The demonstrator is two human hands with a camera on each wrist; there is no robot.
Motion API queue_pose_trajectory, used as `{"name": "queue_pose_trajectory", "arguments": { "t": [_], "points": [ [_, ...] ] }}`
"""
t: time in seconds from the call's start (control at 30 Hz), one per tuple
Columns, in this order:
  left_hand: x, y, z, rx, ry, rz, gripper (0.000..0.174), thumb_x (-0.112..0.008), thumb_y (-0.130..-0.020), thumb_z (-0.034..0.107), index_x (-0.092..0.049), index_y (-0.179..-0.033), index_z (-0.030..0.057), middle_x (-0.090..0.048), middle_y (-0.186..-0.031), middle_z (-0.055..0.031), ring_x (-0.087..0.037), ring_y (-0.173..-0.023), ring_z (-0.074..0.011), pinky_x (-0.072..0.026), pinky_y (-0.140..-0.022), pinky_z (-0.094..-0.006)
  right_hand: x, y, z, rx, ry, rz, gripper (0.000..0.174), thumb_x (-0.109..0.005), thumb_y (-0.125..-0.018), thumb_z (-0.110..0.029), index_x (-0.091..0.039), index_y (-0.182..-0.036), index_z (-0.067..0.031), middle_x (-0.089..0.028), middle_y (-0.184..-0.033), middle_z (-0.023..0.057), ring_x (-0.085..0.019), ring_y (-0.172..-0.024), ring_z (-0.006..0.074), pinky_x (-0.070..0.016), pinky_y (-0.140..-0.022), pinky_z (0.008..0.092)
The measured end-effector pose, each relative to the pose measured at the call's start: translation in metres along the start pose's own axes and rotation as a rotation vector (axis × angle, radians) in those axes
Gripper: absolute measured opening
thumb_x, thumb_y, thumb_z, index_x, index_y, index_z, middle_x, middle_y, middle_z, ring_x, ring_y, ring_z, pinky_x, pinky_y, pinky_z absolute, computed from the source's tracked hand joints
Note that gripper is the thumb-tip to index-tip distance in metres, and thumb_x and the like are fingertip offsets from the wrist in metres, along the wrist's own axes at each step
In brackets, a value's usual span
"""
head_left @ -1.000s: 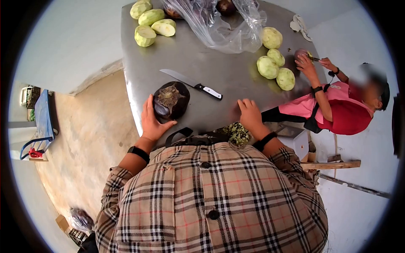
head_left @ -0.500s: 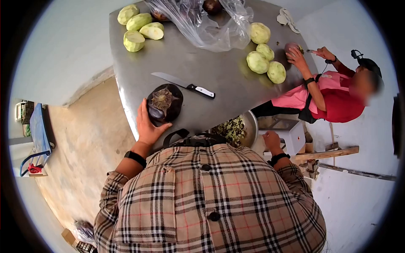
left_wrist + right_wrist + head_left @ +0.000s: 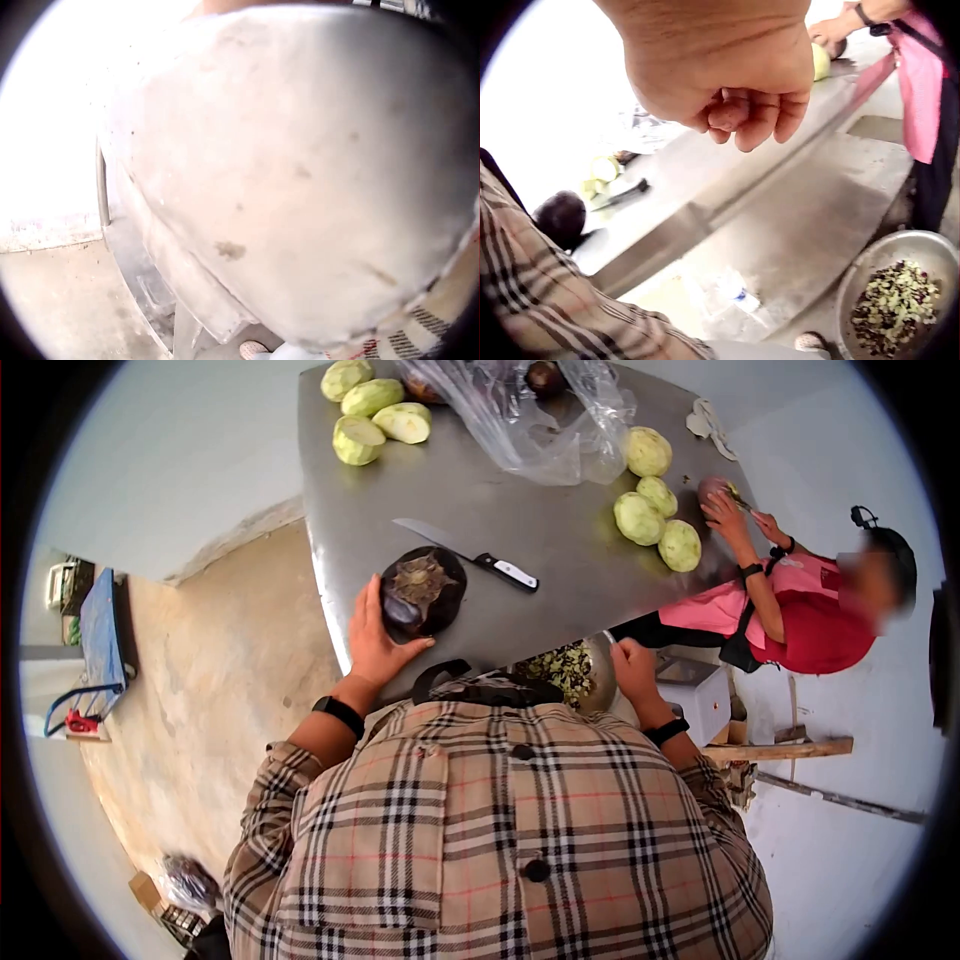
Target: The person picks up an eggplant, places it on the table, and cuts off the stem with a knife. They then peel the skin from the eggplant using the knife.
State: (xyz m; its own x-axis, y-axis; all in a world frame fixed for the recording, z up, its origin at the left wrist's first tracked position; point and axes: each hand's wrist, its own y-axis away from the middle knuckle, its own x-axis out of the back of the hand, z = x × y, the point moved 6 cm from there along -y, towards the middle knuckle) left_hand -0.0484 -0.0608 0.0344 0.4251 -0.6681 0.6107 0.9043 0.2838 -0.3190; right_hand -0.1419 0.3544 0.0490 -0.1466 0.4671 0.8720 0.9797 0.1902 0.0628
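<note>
A round dark purple eggplant (image 3: pixel 434 600) sits on the metal table, its brown calyx facing up. My left hand (image 3: pixel 376 645) grips its near left side between thumb and fingers. Just beyond the eggplant lies a knife (image 3: pixel 500 568) with a black-and-white handle. Off the table's near edge, my right hand (image 3: pixel 635 672) is beside the bowl (image 3: pixel 850 289) of dark and pale scraps. Its fingers curl inward in the right wrist view, with nothing visible between them. The left wrist view mostly shows pale metal; the eggplant is hidden there.
Peeled pale green eggplants (image 3: pixel 372 398) lie at the far left, and more peeled eggplants (image 3: pixel 640 518) at the right. A clear plastic bag (image 3: pixel 590 455) covers the far middle. Another person (image 3: pixel 815 595) works at the right side with an eggplant. A white cloth (image 3: pixel 708 425) lies near the far-right edge.
My right hand has left the table's near edge and moved outward beside the bowl, its fingers curling in. The eggplant has turned slightly under my left hand.
</note>
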Motion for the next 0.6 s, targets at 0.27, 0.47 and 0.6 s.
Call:
{"name": "queue_pose_trajectory", "arguments": {
  "t": [0.27, 0.47, 0.6],
  "points": [
    [-0.003, 0.005, -0.010, -0.019, 0.029, 0.027, 0.119, -0.089, -0.049, 0.034, -0.022, -0.142, 0.0013, -0.041, -0.134, -0.0216, -0.044, -0.120, -0.0392, -0.0392, -0.098, -0.0422, -0.003, -0.032, -0.181, 0.695, -0.063, 0.080, 0.018, -0.064, -0.074, -0.007, -0.060, -0.092, -0.0051, -0.058, -0.096, 0.0105, -0.057, -0.090, 0.0299, -0.0461, -0.078, 0.0380],
    [0.004, 0.005, -0.006, 0.050, 0.097, -0.014, 0.114, -0.088, -0.051, 0.033, -0.027, -0.141, 0.0006, -0.034, -0.139, -0.0215, -0.039, -0.126, -0.0381, -0.0360, -0.104, -0.0401, -0.061, -0.082, -0.190, 0.669, 0.091, -0.045, 0.036, -0.067, -0.074, -0.012, -0.058, -0.109, -0.0071, -0.055, -0.112, 0.0093, -0.051, -0.105, 0.0315, -0.0433, -0.089, 0.0401],
    [0.004, 0.014, 0.000, 0.155, 0.108, 0.016, 0.109, -0.087, -0.056, 0.034, -0.027, -0.141, 0.0013, -0.033, -0.140, -0.0203, -0.038, -0.128, -0.0364, -0.0354, -0.105, -0.0387, -0.091, -0.107, -0.177, 0.662, 0.192, -0.144, 0.042, -0.067, -0.075, -0.013, -0.056, -0.115, -0.0092, -0.056, -0.113, 0.0100, -0.050, -0.107, 0.0321, -0.0436, -0.090, 0.0409]
  ]
}}
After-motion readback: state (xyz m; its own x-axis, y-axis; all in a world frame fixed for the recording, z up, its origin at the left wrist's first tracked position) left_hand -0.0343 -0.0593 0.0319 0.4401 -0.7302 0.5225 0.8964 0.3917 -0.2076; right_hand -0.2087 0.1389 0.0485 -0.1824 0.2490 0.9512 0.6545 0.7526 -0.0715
